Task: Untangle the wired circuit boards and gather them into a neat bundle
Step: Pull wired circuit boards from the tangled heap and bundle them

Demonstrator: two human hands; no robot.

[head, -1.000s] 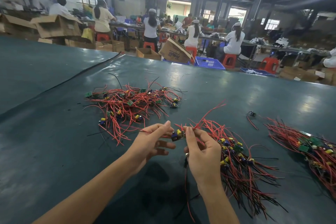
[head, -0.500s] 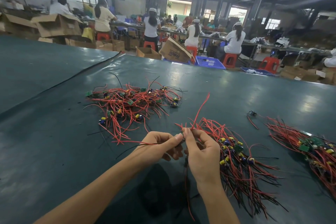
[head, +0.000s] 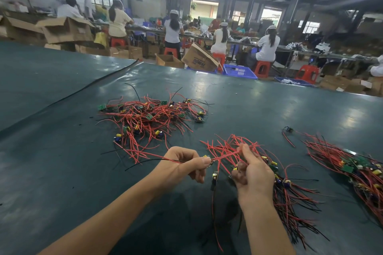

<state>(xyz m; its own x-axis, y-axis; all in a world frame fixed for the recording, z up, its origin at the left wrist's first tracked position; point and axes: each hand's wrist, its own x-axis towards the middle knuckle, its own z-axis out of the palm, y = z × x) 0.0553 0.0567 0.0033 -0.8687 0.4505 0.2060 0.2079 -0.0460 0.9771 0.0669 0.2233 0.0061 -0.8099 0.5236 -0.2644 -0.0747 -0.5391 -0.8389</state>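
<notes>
the left hand (head: 182, 166) pinches 1 small wired board (head: 207, 159), while the right hand (head: 256, 178) curls round the gathered bundle (head: 290, 196) trailing onto the table (head: 62, 172). these look light, with limp, snag-prone wires (head: 226, 157), probably fragile where they meet the board, so hold the board itself rather than tugging.

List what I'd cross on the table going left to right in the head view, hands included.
Tangled pile → left hand pinching a wired board → right hand gripping red wires → far-right pile. The bundle under the right hand overlaps it, so I've left it out.
</notes>
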